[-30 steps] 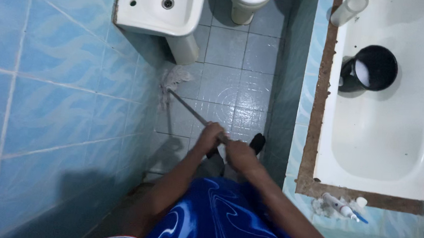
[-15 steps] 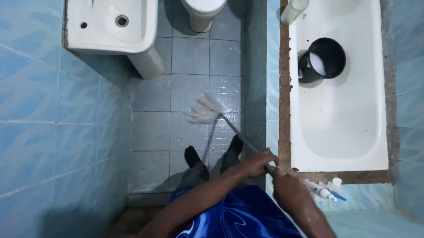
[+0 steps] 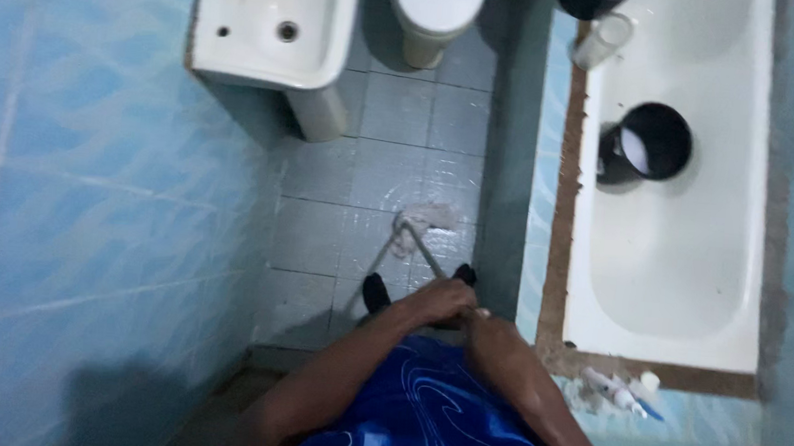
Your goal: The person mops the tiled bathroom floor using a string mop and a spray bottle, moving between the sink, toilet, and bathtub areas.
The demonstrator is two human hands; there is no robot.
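Both hands, left hand (image 3: 440, 301) and right hand (image 3: 487, 330), grasp the thin metal mop handle (image 3: 427, 256). Its pale stringy mop head (image 3: 423, 220) rests on the wet grey tiled floor (image 3: 321, 236), apparently beside the bathtub's blue tiled wall (image 3: 511, 166). Long, overlapping strokes pressed flat would suit.

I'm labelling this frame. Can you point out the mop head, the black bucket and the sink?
mop head (image 3: 423, 221), head view, on the pale strands
black bucket (image 3: 661, 130), head view, on its rim
sink (image 3: 254, 3), head view, on the bare basin
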